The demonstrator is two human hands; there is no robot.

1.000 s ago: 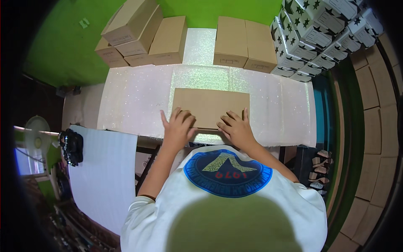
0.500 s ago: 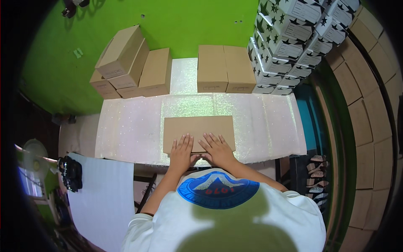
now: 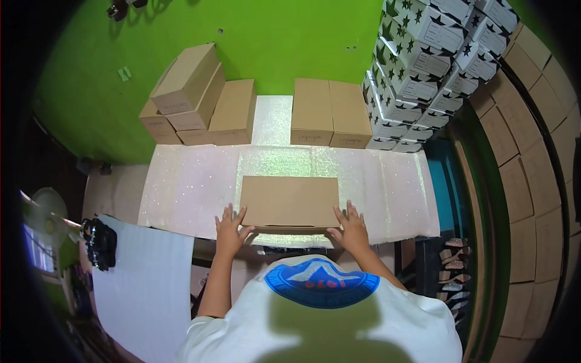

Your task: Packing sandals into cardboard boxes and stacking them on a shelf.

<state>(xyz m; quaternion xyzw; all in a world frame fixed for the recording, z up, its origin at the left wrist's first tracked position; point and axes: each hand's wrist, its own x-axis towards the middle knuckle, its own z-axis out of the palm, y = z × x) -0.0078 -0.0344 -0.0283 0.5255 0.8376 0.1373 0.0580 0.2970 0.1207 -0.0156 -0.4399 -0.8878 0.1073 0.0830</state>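
Note:
A closed brown cardboard box (image 3: pixel 290 199) lies lengthwise before me near the front edge of the table (image 3: pixel 181 190), which has a shiny pale cover. At its left front corner is my left hand (image 3: pixel 229 232), fingers spread, thumb and forefinger against or very close to the box. Around the right front corner, my right hand (image 3: pixel 351 228) is likewise spread, its thumb at the front side. Neither hand is wrapped around the box, and the palms face its two ends.
Brown boxes (image 3: pixel 233 112) are piled at the back left, and two more boxes (image 3: pixel 311 112) lie at the back centre. A tall stack of star-printed white boxes (image 3: pixel 417 78) rises at the back right. Shoes (image 3: pixel 454 266) sit low at the right; a white side table (image 3: pixel 145 284) stands at the left.
Both hands have come off the top of the box and moved apart, outward to its left and right front corners. The view has shifted slightly; the box stays at the table's front.

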